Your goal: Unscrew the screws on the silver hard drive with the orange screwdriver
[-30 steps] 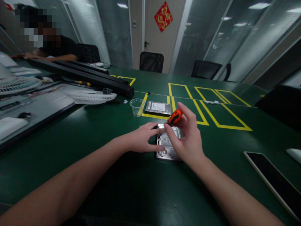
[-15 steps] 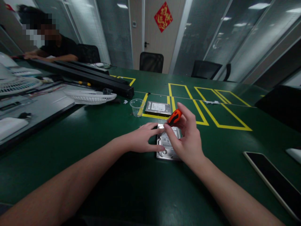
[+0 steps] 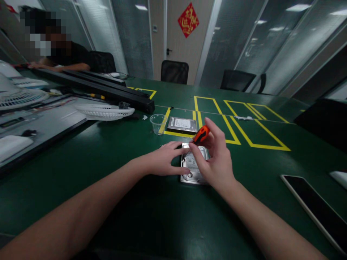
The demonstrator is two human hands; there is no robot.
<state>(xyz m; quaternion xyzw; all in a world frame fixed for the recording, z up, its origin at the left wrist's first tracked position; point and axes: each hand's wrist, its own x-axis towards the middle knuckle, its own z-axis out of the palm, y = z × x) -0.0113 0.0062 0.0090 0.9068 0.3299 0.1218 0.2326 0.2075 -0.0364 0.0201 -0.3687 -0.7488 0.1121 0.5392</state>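
Note:
A silver hard drive (image 3: 193,164) lies flat on the green table in front of me, partly covered by both hands. My left hand (image 3: 165,159) rests at its left side with fingers spread; the thumb lies on the drive's top and the index finger reaches toward the screwdriver's lower end. In the fingers of my right hand (image 3: 217,157) is a screwdriver with an orange and black handle (image 3: 201,134), tilted over the drive's upper part. Its tip is hidden by the fingers. A second hard drive (image 3: 182,124) lies just behind, inside a yellow tape outline.
A clear plastic cup (image 3: 158,124) stands left of the second drive. White fan grilles (image 3: 105,111) and long black bars (image 3: 108,88) lie to the left. At the right is a phone (image 3: 314,206). A person (image 3: 67,54) sits at the far left.
Hardly anything differs. Both hands, the screwdriver and the hard drive keep the same places; the person at the far left has shifted slightly.

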